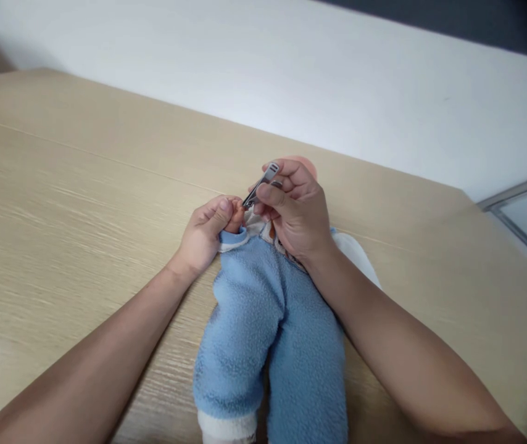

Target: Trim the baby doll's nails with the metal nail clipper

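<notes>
Pinching a doll's hand [234, 219] in the nearly shut left hand [203, 236]; gripping steel nail clippers [260, 184] in the curled right hand [294, 208], long axis slanting down-left toward those tiny fingers.

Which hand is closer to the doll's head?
Right. The right hand is directly before the doll's head, partly hiding it; the left hand lies farther away, to one side.
</notes>
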A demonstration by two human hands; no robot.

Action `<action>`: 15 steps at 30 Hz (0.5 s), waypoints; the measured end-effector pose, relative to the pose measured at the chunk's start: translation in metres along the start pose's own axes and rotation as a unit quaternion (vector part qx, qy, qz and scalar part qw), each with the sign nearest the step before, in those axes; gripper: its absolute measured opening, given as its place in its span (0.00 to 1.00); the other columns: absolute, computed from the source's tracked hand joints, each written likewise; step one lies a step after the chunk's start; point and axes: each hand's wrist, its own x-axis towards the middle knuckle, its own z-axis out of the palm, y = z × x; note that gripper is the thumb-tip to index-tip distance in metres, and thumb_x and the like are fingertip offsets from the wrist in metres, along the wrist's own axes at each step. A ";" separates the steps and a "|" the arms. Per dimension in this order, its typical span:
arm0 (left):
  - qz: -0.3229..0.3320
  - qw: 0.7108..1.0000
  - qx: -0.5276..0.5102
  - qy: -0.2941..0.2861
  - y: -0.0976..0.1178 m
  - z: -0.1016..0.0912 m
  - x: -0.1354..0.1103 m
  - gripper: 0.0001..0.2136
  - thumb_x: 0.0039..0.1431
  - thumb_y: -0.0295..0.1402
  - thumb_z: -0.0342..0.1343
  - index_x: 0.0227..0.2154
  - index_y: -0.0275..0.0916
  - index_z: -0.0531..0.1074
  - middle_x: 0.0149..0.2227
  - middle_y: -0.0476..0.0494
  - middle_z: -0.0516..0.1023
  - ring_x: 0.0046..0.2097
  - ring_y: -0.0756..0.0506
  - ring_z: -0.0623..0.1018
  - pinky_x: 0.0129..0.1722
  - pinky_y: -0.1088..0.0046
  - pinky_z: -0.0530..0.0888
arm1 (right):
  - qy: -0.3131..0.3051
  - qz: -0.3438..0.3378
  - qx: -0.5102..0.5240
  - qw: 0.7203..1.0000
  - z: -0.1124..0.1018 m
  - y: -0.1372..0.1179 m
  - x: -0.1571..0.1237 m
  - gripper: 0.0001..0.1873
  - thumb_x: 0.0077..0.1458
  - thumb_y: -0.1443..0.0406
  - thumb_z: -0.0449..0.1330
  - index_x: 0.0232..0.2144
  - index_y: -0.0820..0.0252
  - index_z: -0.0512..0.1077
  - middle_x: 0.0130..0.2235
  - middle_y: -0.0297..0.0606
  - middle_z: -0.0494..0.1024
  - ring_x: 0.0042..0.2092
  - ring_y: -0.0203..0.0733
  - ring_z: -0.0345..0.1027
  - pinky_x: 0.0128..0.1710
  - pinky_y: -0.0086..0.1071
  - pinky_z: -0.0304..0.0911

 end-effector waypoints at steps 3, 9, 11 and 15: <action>-0.001 1.000 0.007 -0.003 0.001 0.000 0.000 0.25 0.53 0.57 0.71 0.32 0.36 0.79 0.27 0.46 0.75 0.30 0.48 0.72 0.32 0.72 0.69 | -0.003 -0.006 -0.004 1.000 0.000 0.000 -0.001 0.26 0.45 0.54 0.81 0.40 0.53 0.73 0.31 0.25 0.78 0.24 0.28 0.72 0.20 0.22 0.65; -0.003 1.000 0.000 -0.010 0.001 -0.001 0.000 0.25 0.53 0.57 0.72 0.33 0.36 0.80 0.28 0.46 0.75 0.31 0.48 0.73 0.33 0.73 0.71 | -0.009 -0.012 -0.020 1.000 -0.001 0.001 -0.001 0.26 0.47 0.51 0.79 0.41 0.52 0.73 0.31 0.26 0.78 0.24 0.29 0.70 0.20 0.23 0.65; -0.002 1.000 -0.003 -0.012 0.001 0.000 0.000 0.25 0.53 0.56 0.72 0.33 0.36 0.80 0.27 0.46 0.75 0.31 0.48 0.73 0.32 0.73 0.71 | -0.011 -0.018 -0.011 1.000 -0.003 0.002 -0.001 0.24 0.49 0.52 0.79 0.41 0.52 0.74 0.31 0.26 0.77 0.25 0.30 0.71 0.20 0.23 0.65; 0.001 1.000 0.002 -0.019 0.001 0.000 0.001 0.24 0.56 0.56 0.70 0.33 0.36 0.80 0.29 0.46 0.75 0.32 0.48 0.72 0.33 0.72 0.71 | -0.013 -0.029 -0.021 0.999 -0.005 0.005 -0.002 0.22 0.53 0.53 0.76 0.47 0.49 0.77 0.34 0.27 0.76 0.26 0.30 0.71 0.21 0.25 0.65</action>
